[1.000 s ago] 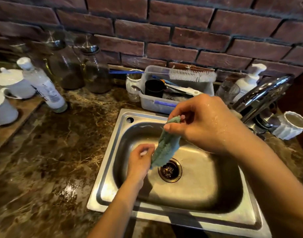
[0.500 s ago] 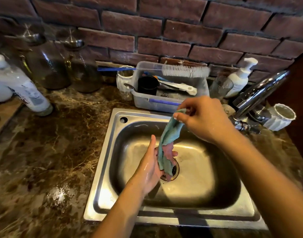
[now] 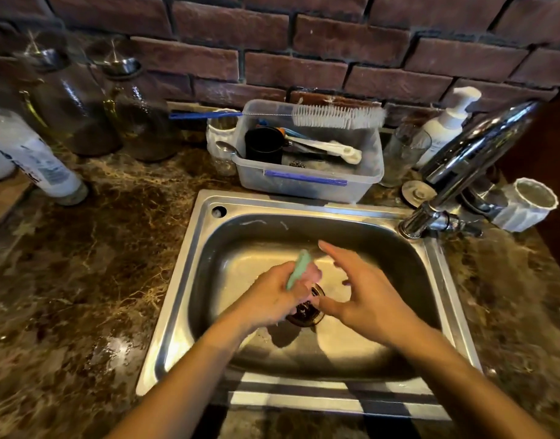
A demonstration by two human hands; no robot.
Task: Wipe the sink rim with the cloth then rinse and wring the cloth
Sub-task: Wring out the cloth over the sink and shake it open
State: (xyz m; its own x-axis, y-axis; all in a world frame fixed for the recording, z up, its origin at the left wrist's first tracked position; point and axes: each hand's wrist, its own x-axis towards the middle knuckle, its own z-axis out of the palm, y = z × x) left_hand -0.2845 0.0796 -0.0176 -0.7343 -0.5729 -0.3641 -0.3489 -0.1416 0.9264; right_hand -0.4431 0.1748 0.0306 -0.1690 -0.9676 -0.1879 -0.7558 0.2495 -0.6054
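A steel sink (image 3: 190, 258) is set into a dark marble counter. Over its basin, above the drain (image 3: 305, 312), my left hand (image 3: 272, 296) is closed around a bunched light green cloth (image 3: 299, 269) whose top end sticks up out of the fist. My right hand (image 3: 364, 293) hovers just to the right of it with fingers spread, holding nothing. The chrome tap (image 3: 469, 160) stands at the sink's back right corner; no water stream is visible.
Behind the sink stands a clear plastic tub (image 3: 307, 182) with a brush, a black cup and utensils. A soap pump bottle (image 3: 446, 125) and white ribbed cup (image 3: 526, 204) are at the right. Glass jars (image 3: 139, 115) and a white bottle (image 3: 41, 166) stand at the left.
My right hand has let go of the cloth's top end and opened. My left hand has closed around the cloth, bunching it into a fist over the drain.
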